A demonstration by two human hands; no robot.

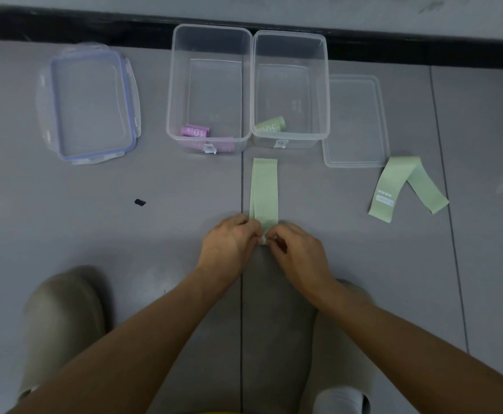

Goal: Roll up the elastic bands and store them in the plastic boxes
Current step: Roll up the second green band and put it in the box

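Pinching near end of flat matte green band (264, 189) with left hand (229, 240) and right hand (296, 249), fingers curled on it, on grey floor near clear rectangular right box (326, 85) holding green roll (270, 125) marked "30". Purple roll (195, 131) marked "10" in left box (171, 100). Second green band (405, 186) loose at right, touching clear lid (354, 121).

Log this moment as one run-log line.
step: starting roll | left hand, right hand: pinching near end of flat green band | left box: purple rolls | right box: green roll | loose green band: unrolled
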